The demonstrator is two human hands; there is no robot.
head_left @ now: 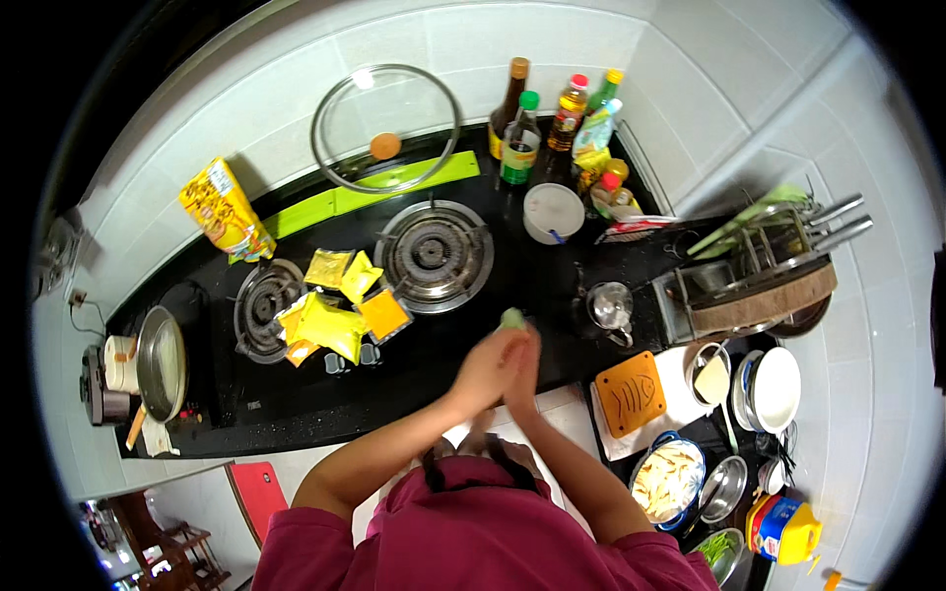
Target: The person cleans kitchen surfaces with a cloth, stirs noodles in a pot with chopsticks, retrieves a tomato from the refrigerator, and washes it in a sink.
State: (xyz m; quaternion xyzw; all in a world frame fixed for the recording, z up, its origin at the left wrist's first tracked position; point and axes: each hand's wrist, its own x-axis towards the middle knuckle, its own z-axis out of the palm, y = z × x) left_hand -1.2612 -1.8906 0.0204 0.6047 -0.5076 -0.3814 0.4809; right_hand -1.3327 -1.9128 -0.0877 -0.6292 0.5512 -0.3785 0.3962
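From where I stand, the whole thing rests on one close relation: a pale green piece [511,318] pokes out at the far end of the person's joined hands, on the side away from the body. The left hand [483,372] and the right hand [524,362] are pressed together and appear clamped on it, though blur keeps me from telling which fingers grip. Only its tip shows, so I can't make out its long axis. Nor can I call either hand the nearer; both meet right behind it. They are above the front part of the black desk [286,414], with the larger burner [432,254] ahead and to the left, yellow packets [335,325] farther left, and a clear cup [611,306] off to the right, well apart.
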